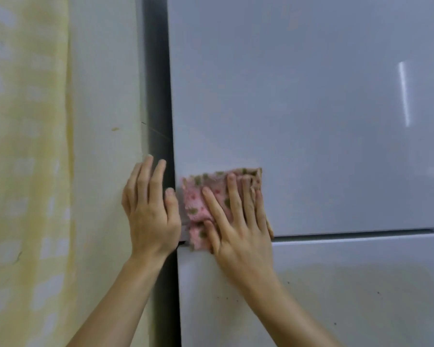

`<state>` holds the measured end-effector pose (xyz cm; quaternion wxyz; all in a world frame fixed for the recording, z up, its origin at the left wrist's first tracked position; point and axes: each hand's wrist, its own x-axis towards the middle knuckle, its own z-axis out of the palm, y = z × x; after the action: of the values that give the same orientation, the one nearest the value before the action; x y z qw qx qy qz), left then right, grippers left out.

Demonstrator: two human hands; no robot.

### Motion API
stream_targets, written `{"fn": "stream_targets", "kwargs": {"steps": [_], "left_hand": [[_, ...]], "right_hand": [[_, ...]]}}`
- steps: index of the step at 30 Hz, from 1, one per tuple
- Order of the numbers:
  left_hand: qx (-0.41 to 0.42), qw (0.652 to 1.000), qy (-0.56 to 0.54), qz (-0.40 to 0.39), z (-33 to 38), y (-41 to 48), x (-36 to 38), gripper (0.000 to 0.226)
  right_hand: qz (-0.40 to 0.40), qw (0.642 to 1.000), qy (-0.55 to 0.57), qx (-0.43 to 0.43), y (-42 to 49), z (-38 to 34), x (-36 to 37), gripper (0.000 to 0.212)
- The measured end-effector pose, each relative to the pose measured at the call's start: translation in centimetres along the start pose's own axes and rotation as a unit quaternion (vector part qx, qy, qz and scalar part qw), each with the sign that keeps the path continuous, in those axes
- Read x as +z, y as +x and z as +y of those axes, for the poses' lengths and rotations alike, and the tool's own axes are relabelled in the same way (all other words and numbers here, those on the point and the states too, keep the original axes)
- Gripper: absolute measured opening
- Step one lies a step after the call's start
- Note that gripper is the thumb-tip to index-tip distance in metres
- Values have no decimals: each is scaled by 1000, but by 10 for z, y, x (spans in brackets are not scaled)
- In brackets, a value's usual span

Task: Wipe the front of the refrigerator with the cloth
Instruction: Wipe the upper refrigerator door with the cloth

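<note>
The white refrigerator [311, 108] fills the right of the view, its upper door above a seam and its lower door [348, 284] below. A folded pink cloth [198, 204] with green spots lies flat on the upper door's bottom left corner. My right hand [238, 216] presses it against the door with fingers straight and spread. My left hand [149, 209] rests flat on the refrigerator's left edge, fingers pointing up, thumb beside the cloth.
A pale yellow stained wall [48, 171] stands to the left, apart from the refrigerator by a dark narrow gap [161, 96]. Small dark specks dot the lower door. A bright reflection streak [404, 93] shows on the upper door at right.
</note>
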<state>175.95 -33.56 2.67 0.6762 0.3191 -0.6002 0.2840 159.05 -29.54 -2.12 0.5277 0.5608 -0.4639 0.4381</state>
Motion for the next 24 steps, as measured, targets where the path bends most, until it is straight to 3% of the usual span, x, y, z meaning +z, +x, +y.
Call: {"fn": "stream_targets", "kwargs": {"steps": [4,8,12,17,21,24], "left_hand": [[55,996,-16,-62,28,-4,9,60],[37,995,-18,-89,39,0,15,55],[33,995,-5,-91,41,4,10,53],[7,997,-30,-66,54,4,12,51],[13,999,-5,-33,71,-4,23,51],[51,997,4,-54,93,-15,35,54]], "right_hand": [[13,1000,-20,1,0,45,-13,56],[86,993,-29,71,110,86,-11,65],[31,990,-7,138,180,86,-14,68],[80,994,-18,76,116,82,-13,54],[30,998,-1,55,10,78,-24,56],[11,998,-26,49,-45,98,-30,58]]}}
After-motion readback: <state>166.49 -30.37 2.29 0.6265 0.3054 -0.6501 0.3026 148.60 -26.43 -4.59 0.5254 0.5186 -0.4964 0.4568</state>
